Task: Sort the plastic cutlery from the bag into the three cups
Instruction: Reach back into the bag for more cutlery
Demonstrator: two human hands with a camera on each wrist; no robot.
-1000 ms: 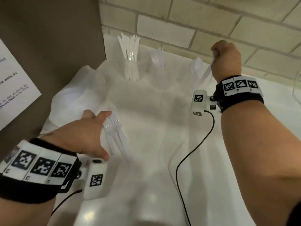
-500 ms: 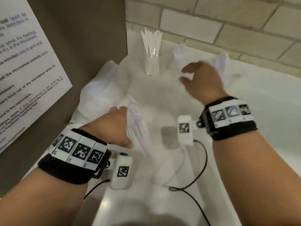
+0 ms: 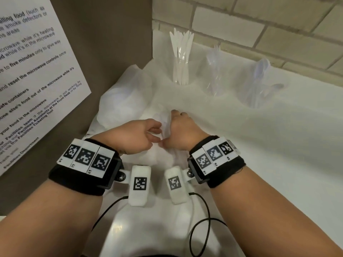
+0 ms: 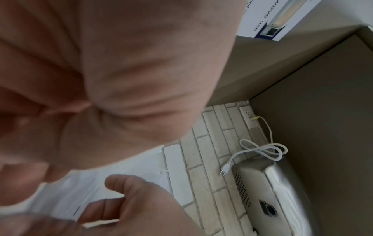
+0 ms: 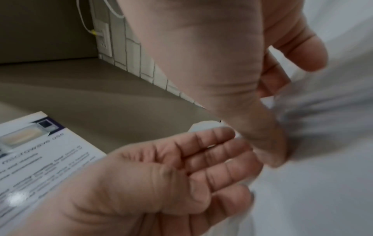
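Your two hands meet just in front of you, over the white desk [image 3: 278,164], with a small bundle of clear plastic cutlery [image 3: 165,125] standing between them. Your left hand [image 3: 138,138] has its fingers nearly straight and loose, cradling the bundle from the side, not clamping it. Your right hand [image 3: 182,131] is curled, thumb and fingers closing on the pieces; the right wrist view is too blurred to say how many it has.

The bag [image 3: 120,106] lies crumpled to your left, against the brown side panel [image 3: 115,43]. The three cups stand in a row near the brick wall: the knife cup [image 3: 181,71] on the left, the fork cup [image 3: 213,76] in the middle, the spoon cup [image 3: 259,84] on the right.

To do this step well, take one kind at a time. Pinch a single piece by its handle and draw it out lengthwise, so it does not drag its neighbours along. Let your left hand close a little as you pull, or the rest may fan out and drop. Check the head of the piece before you carry it: clear plastic over a white top is hard to read. The cups look light, so lower the piece in handle first and do not knock the rim.
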